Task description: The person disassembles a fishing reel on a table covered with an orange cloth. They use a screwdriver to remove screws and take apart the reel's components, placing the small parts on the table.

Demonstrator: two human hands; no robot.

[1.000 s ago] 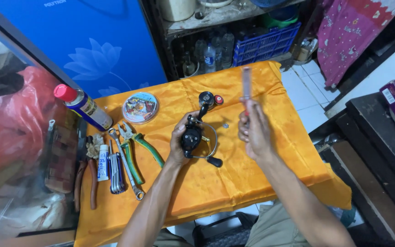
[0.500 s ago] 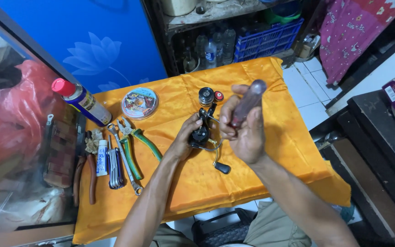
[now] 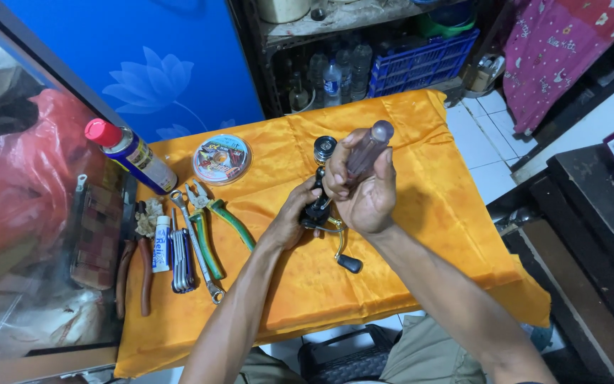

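My left hand (image 3: 289, 220) grips a black fishing reel (image 3: 319, 206) over the middle of an orange cloth-covered table (image 3: 421, 242). The reel's crank handle with a black knob (image 3: 349, 264) hangs below it. My right hand (image 3: 364, 192) is closed around a screwdriver with a dark translucent handle (image 3: 368, 151), its handle end pointing up and away and its tip down at the reel. The tip itself is hidden behind my fingers.
Left of the reel lie green-handled pliers (image 3: 214, 220), a wrench (image 3: 197, 249), a hex key set (image 3: 181, 250), a small tube (image 3: 160, 245) and red-handled pliers (image 3: 136, 267). A spray can with a red cap (image 3: 133, 155) and a round line spool (image 3: 222, 159) sit at the back. Shelves with bottles (image 3: 335, 71) stand behind.
My right hand has brought the screwdriver from held up to the right down onto the reel. The reel sits a little lower in my left hand.
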